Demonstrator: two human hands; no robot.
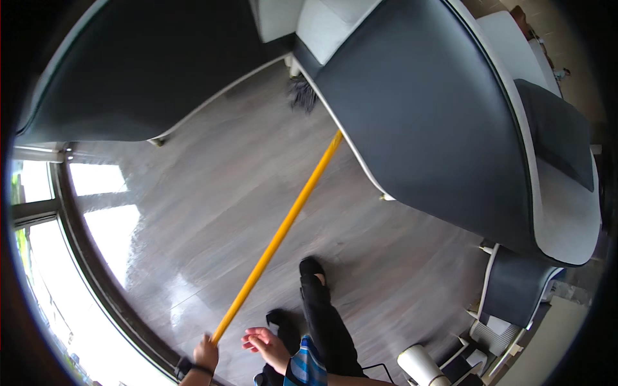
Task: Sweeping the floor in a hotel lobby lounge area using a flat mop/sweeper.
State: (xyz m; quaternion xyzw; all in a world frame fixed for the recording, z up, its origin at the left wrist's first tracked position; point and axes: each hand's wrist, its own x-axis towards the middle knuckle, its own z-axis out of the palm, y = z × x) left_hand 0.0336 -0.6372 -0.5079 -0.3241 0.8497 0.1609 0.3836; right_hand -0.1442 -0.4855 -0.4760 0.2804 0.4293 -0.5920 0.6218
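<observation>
My left hand [206, 354], a dark band at its wrist, is closed round the near end of a yellow-handled broom [277, 241]. The handle slants away across the floor, and its far end passes beneath the edge of the right-hand grey sofa [425, 109]. Dark grey bristles [302, 94] show by that sofa's far leg; where they join the handle is hidden. Just right of the handle, my right hand [267, 346] is open, its fingers loosely stretched and touching nothing I can see.
Another dark sofa [141, 71] stands at the far left, meeting the right one near a corner. Glass doors with a dark frame [84, 238] run along the left. My feet [312, 269] are on the wood-look floor [212, 193]. A white cylinder [420, 363] and a small grey seat [515, 286] sit at the lower right.
</observation>
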